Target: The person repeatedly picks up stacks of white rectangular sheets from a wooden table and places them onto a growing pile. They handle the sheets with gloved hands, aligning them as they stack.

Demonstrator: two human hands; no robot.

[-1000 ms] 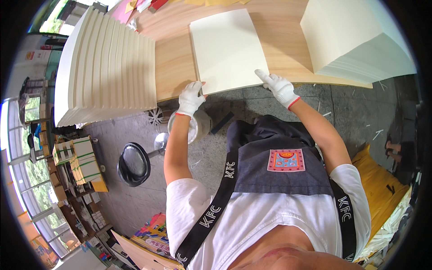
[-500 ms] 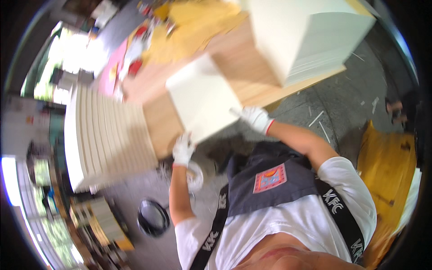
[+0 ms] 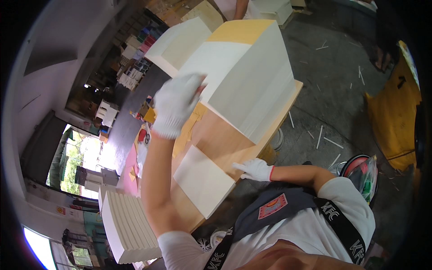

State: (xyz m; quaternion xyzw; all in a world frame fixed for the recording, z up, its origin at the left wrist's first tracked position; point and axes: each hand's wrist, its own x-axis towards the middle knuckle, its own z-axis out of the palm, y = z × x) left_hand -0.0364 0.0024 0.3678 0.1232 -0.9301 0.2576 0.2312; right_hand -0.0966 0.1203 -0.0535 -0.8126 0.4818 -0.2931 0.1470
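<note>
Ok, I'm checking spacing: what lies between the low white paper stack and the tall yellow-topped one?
In the head view, wooden tabletop, with yellow paper toward its far side.

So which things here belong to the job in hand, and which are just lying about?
Seemingly part of the job:
left gloved hand, raised in front of the tall paper stack
right gloved hand, beside the flat paper pile
wooden table

Probably just lying about:
white strips on the floor
yellow sheeting at far right
</note>
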